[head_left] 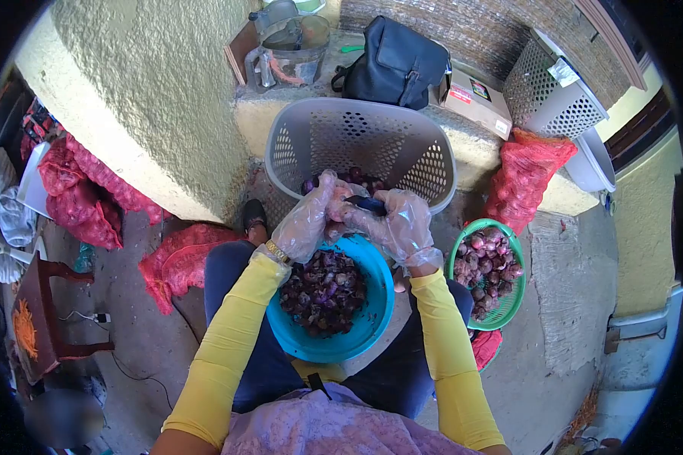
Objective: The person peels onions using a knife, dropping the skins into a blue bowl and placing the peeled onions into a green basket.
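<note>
Both my hands wear clear plastic gloves and meet above the near rim of the grey laundry-style basket (281,163). My left hand (309,218) is closed around a reddish onion (343,203), mostly covered by the fingers. My right hand (404,222) grips a small dark knife (366,203) against the onion; its blade is hard to make out. Peeled purple onions (360,179) lie at the basket's bottom. Below my hands, between my knees, a blue basin (383,303) holds dark onion skins and scraps (324,294).
To the right, a green basket (517,299) contains unpeeled onions (487,262). Red mesh sacks stand at right (527,178) and lie at left (186,262). A black backpack (402,64) and a cardboard box (474,102) sit on the ledge behind. A small wooden table (49,311) is at far left.
</note>
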